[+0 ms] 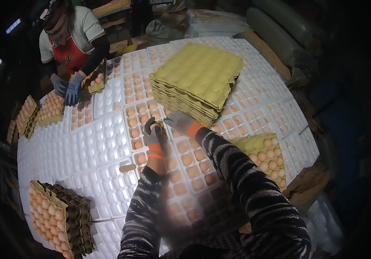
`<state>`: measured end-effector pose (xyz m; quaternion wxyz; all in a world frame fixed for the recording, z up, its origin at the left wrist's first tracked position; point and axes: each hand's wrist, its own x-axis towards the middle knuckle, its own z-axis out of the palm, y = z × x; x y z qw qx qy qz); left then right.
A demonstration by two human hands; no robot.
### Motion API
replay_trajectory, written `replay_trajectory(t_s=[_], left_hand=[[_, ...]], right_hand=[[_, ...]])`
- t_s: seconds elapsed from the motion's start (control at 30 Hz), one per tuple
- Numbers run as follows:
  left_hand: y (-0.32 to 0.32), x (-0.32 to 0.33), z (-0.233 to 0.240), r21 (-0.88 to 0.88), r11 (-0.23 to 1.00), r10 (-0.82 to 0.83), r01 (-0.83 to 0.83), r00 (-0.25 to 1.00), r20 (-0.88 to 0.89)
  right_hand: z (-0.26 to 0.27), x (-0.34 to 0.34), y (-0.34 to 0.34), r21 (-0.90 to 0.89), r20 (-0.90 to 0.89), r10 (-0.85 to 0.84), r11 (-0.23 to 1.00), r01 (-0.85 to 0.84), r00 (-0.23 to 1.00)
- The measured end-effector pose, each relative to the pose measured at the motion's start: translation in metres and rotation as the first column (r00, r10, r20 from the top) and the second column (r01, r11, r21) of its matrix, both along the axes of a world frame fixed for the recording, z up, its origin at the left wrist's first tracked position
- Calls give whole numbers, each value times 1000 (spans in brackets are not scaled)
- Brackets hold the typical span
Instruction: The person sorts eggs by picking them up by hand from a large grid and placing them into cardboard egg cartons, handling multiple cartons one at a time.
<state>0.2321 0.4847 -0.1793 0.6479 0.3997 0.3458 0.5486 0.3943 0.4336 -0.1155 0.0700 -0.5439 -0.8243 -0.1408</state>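
My left hand (153, 132), in a grey work glove with an orange cuff, has its fingers around a brown egg (156, 126). It is over a white foam egg tray with cup-like pockets, many of them filled with brown eggs (135, 133). To its right, my right hand (181, 122), gloved alike, reaches palm down over the neighbouring filled pockets. Its fingers point left, and its palm side is hidden. Just beyond it rises a tall stack of yellow pulp egg trays (201, 73). Filled white pockets (192, 171) also lie between my forearms.
Trays of eggs (47, 213) are stacked at the near left, and a partly filled yellow tray (268, 157) lies at right. Unfilled white trays (75, 145) cover the left side. Across the table, a person (72, 42) in blue gloves handles egg trays. A tan oblong piece (127, 168) lies nearby.
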Motion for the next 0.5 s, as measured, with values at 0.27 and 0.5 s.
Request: replay_trajectory(t_s=[0.27, 0.5], left_hand=[[38, -52, 42, -97, 992, 85, -86, 996, -12], [114, -6, 43, -10, 987, -156, 160, 949, -274]], right_hand=[[138, -30, -83, 277, -591, 283, 951, -139, 756], [29, 99, -109, -134, -988, -78, 853, 504, -131]])
